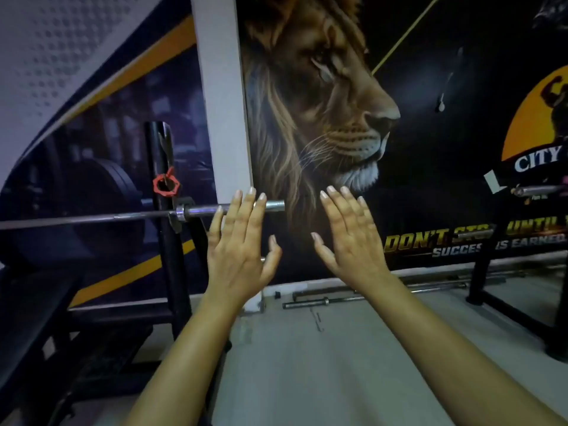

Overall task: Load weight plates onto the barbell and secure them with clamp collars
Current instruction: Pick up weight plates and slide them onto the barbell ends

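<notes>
Barbell (138, 215) lies horizontal on the black rack upright (172, 259), sleeve end pointing right. Red clamp collar (164, 185) sits on the upright just above the bar. Left grip (242, 250): fingers straight, raised in front of the sleeve, holding nothing. Right grip (350, 241): fingers spread, beside the sleeve end, holding nothing
</notes>
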Action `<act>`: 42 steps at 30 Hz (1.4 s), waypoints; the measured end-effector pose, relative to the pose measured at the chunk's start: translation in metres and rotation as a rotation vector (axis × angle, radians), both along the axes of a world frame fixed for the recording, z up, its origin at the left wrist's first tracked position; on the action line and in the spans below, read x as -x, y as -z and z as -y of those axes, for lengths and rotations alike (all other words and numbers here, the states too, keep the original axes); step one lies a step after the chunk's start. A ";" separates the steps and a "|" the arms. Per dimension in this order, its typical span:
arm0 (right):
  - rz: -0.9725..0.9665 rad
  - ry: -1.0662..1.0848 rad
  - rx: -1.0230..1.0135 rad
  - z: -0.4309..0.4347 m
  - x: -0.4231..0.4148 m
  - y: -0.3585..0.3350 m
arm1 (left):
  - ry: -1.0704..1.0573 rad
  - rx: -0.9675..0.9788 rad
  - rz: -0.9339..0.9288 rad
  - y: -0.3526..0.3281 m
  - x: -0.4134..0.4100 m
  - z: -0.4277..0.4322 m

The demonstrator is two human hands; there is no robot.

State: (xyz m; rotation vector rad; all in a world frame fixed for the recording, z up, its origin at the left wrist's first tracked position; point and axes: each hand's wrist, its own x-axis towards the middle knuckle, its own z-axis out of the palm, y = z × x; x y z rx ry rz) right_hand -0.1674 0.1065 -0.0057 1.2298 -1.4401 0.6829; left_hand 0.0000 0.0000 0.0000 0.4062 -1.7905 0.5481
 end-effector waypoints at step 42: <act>0.332 -0.236 -0.558 0.584 0.588 0.216 | -0.168 -0.683 0.305 0.215 0.577 0.542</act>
